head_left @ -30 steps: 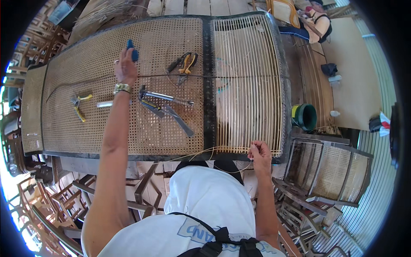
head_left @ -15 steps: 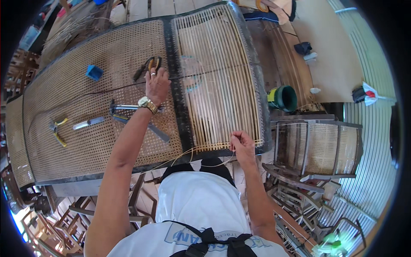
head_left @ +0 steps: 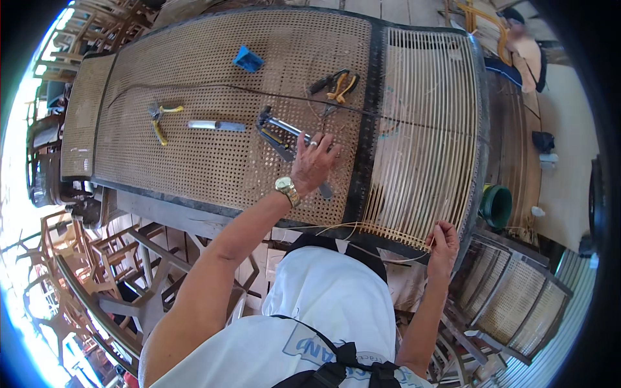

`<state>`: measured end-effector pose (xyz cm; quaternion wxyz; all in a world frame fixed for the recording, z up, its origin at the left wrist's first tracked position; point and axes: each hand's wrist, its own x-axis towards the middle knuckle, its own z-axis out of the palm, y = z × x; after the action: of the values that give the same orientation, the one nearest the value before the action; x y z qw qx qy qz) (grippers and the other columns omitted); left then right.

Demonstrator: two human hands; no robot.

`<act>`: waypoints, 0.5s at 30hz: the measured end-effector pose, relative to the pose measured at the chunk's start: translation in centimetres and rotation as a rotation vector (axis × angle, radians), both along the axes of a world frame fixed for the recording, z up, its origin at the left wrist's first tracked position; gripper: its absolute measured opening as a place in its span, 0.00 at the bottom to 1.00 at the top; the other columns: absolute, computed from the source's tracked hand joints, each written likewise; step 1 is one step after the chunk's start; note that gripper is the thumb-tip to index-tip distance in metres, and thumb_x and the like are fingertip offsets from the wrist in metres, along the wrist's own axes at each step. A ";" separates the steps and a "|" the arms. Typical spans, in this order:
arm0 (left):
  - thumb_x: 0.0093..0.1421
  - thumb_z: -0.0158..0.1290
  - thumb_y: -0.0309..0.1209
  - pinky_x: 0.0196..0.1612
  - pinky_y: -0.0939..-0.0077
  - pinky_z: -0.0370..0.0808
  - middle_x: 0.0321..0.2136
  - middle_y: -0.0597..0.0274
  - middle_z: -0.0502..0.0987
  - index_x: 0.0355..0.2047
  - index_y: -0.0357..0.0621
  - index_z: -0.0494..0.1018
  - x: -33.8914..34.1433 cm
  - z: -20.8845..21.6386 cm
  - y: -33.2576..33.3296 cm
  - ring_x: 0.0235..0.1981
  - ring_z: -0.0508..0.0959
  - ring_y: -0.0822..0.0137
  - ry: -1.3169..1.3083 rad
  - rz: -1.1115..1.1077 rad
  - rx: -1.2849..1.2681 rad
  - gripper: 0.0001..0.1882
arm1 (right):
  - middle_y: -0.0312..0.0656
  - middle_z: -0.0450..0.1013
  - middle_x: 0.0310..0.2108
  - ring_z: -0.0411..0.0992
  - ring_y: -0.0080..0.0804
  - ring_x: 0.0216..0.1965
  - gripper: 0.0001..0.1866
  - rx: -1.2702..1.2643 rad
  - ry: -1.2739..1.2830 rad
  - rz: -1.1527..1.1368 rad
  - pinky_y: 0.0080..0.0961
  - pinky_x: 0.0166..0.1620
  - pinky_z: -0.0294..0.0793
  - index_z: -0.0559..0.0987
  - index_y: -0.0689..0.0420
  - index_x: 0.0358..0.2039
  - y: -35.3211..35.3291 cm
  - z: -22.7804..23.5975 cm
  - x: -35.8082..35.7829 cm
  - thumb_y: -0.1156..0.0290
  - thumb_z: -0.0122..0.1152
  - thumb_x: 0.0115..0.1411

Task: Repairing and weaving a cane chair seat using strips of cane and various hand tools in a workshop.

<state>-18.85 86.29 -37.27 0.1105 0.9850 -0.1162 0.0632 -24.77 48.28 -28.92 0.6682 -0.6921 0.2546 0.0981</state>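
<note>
My left hand [head_left: 315, 165], with a ring and a wristwatch, is over the handle of a hammer [head_left: 284, 125]; its fingers are slightly apart, and no grip shows. A flat dark-bladed tool [head_left: 278, 146] lies beside the hammer, partly under this hand. At the near right corner of a long dark-framed cane panel [head_left: 213, 58], my right hand [head_left: 444, 247] pinches a thin pale cane strand [head_left: 404, 260]. Woven crosswise strands run along the near edge of the panel's strung section [head_left: 424, 129]. Beyond my left hand lie black-and-orange pliers [head_left: 339, 87].
On the panel lie a knife [head_left: 217, 125], yellow-handled pliers [head_left: 160, 123], a blue object [head_left: 247, 59] and a long thin dark strip [head_left: 233, 86]. A green bucket [head_left: 497, 205] stands off the right end. Wooden chair frames [head_left: 145, 271] crowd the left. Another person [head_left: 527, 61] is at far right.
My left hand has come away from the black-and-orange pliers, nearer to me, over the hammer handle. My right hand still pinches the strand. The whole view has swung leftward.
</note>
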 end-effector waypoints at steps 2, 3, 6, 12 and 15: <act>0.63 0.55 0.38 0.63 0.40 0.58 0.50 0.58 0.72 0.48 0.50 0.74 0.4 -0.3 1.4 0.57 0.72 0.56 -0.076 -0.047 0.028 0.14 | 0.31 0.71 0.26 0.67 0.16 0.26 0.03 0.011 0.004 0.030 0.17 0.30 0.68 0.77 0.58 0.40 1.1 0.0 -0.2 0.74 0.56 0.69; 0.62 0.56 0.38 0.62 0.43 0.59 0.49 0.58 0.73 0.48 0.51 0.74 0.7 -0.3 2.0 0.55 0.73 0.56 -0.037 -0.095 0.092 0.15 | 0.31 0.70 0.26 0.67 0.17 0.26 0.03 0.012 0.023 0.044 0.17 0.30 0.68 0.77 0.58 0.39 1.2 -0.1 -0.4 0.74 0.56 0.69; 0.62 0.57 0.39 0.62 0.48 0.61 0.50 0.59 0.73 0.49 0.50 0.74 1.3 0.2 4.6 0.54 0.74 0.56 0.046 -0.111 0.157 0.17 | 0.31 0.70 0.26 0.67 0.17 0.26 0.03 0.006 -0.011 0.041 0.18 0.30 0.68 0.77 0.58 0.39 1.5 -0.6 -0.6 0.74 0.56 0.69; 0.63 0.59 0.42 0.57 0.54 0.69 0.50 0.55 0.75 0.44 0.44 0.77 5.2 3.7 5.0 0.52 0.75 0.51 -0.083 -0.189 0.006 0.16 | 0.32 0.71 0.25 0.67 0.18 0.24 0.04 -0.032 -0.050 -0.043 0.17 0.29 0.68 0.79 0.58 0.41 0.1 1.0 -1.5 0.73 0.59 0.68; 0.61 0.59 0.41 0.50 0.53 0.73 0.47 0.54 0.75 0.43 0.45 0.78 10.5 -0.2 5.4 0.49 0.76 0.52 -0.157 0.057 -0.055 0.15 | 0.32 0.71 0.25 0.67 0.18 0.24 0.04 -0.055 -0.063 -0.072 0.17 0.28 0.67 0.79 0.57 0.41 -0.8 1.4 -0.6 0.74 0.59 0.67</act>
<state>-8.37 91.67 -37.44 0.1264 0.9766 -0.0943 0.1463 -25.37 47.50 -27.55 0.6596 -0.7036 0.2606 0.0452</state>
